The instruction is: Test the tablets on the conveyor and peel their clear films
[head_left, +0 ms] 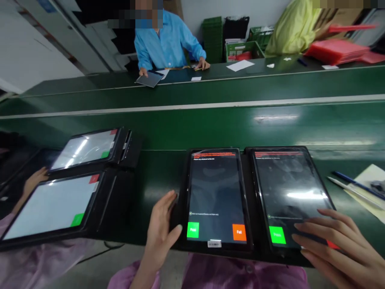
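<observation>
Two tablets in black cases lie side by side on the green bench before me. The left tablet (215,192) has a dark screen with red text at the top, a green Pass button and an orange Fail button. My left hand (161,228) rests along its left edge, thumb apart from the fingers, holding nothing. The right tablet (288,180) shows a similar screen with a glare band across it. Over its lower right corner my right hand (339,241) spreads its fingers, partly hiding a red button. Whether the fingertips touch the glass I cannot tell.
At left, white-screened tablets (51,204) sit in black cases by another person's hand (34,182). Pens (357,186) and paper (373,172) lie at right. Across the raised green ledge (195,124), a person in blue (168,40) handles a dark panel (150,78); red sheets (337,51) are stacked.
</observation>
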`<state>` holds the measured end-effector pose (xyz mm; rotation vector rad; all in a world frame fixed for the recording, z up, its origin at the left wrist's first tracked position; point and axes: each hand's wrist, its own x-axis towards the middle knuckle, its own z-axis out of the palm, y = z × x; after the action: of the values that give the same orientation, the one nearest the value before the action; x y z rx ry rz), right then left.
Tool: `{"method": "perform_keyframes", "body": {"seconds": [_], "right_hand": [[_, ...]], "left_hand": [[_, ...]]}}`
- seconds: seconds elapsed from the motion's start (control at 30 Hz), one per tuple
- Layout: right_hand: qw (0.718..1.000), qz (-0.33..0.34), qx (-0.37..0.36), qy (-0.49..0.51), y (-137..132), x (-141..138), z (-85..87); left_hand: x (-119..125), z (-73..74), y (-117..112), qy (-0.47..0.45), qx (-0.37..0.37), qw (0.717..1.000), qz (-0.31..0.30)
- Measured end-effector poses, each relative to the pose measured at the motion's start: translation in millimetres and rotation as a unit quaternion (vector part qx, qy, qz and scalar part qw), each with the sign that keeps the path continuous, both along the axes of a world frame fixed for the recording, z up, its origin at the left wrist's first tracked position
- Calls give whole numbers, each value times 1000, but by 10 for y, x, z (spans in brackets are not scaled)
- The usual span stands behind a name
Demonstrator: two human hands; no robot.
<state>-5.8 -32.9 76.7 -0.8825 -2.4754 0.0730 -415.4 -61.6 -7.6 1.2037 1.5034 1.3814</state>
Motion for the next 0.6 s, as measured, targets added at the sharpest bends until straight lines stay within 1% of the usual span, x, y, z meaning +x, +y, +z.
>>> {"method": "perform_keyframes", "body": {"seconds": [0.07,0.17,0.27,0.33,0.4,0.47,0.53,0.6], "right_hand": [[1000,19,18,-13,33,-82,74],[999,21,17,-37,17,-167,113],[997,22,31,-66,23,-205,138],[997,21,38,-66,125,-213,161],[998,13,42,-53,346,-218,162],[997,-28,52,-47,675,-237,110],[992,-89,65,-66,1033,-269,9],[983,-132,77,-98,1307,-299,-99]], "left_hand": [[-55,29,41,26,40,999,-3],[-119,128,138,144,66,987,-18],[-150,268,329,285,79,954,-49],[-132,370,545,367,93,922,-78],[-65,464,830,435,101,888,-111],[48,537,1145,483,95,860,-136],[177,579,1416,518,74,839,-148],[276,595,1568,539,59,828,-147]]}}
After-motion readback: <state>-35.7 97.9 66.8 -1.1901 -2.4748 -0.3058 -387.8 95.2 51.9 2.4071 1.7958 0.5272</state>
